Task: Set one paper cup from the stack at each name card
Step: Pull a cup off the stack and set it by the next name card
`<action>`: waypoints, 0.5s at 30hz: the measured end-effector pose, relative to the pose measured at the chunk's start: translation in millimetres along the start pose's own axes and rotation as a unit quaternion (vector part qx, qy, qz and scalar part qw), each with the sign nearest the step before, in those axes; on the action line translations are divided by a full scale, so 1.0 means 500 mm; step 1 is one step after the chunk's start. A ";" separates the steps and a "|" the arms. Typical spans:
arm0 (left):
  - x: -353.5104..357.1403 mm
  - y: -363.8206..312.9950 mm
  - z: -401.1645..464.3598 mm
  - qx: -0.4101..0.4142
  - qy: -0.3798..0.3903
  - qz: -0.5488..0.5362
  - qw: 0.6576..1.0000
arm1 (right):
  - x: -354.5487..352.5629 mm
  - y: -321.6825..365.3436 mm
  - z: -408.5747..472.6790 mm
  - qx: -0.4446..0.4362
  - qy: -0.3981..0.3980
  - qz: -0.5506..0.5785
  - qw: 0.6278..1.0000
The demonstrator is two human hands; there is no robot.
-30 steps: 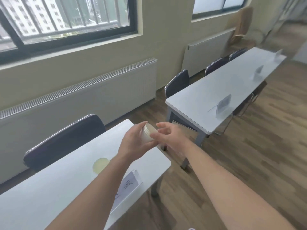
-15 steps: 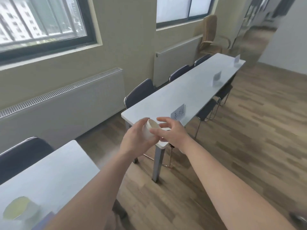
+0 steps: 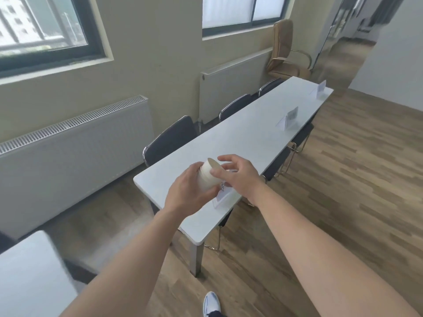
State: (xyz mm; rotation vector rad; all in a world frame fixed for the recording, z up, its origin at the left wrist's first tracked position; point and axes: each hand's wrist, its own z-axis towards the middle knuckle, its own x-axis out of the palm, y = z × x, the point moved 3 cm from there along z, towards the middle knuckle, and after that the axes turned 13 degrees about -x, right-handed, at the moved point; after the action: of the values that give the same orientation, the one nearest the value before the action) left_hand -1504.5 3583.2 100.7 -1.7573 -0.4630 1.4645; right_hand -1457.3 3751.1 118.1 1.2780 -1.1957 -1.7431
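Observation:
My left hand (image 3: 187, 191) grips a short stack of white paper cups (image 3: 208, 175), tilted with the rim pointing up and right. My right hand (image 3: 238, 177) has thumb and fingers pinching the rim of the top cup. Both hands hover over the near end of a long white table (image 3: 240, 138). A name card (image 3: 220, 195) lies just under my hands near the table's right edge, partly hidden. Two more name cards stand farther along, one mid-table (image 3: 288, 117) and one at the far end (image 3: 320, 89).
Dark chairs (image 3: 170, 140) line the table's window side, others are tucked under its right side. A second white table's corner (image 3: 29, 275) is at lower left. Radiators (image 3: 75, 145) run along the wall. A tan armchair (image 3: 286, 51) stands beyond. My shoe (image 3: 211, 303) is on the wood floor.
I have walked from the first table, where a cup stood by a card, towards the long table. My hands still hold the stack, now over its near end.

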 end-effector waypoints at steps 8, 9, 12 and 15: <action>0.069 -0.014 0.204 -0.030 0.002 -0.026 0.999 | -0.061 -0.064 0.210 0.053 0.021 0.018 0.998; 0.073 -0.012 0.216 -0.034 0.002 -0.024 0.999 | -0.065 -0.069 0.226 0.056 0.020 0.023 0.998; 0.081 0.006 0.246 -0.057 0.003 -0.018 0.998 | -0.071 -0.084 0.276 0.063 0.030 0.030 0.997; 0.078 0.033 0.272 -0.083 -0.008 -0.021 0.996 | -0.074 -0.101 0.332 0.062 0.031 0.031 0.997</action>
State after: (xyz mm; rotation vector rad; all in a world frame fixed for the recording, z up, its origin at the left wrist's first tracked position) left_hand -1625.7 3645.5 59.2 -1.8541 -0.6434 1.4468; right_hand -1603.5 3849.8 101.3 1.3422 -1.3105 -1.5941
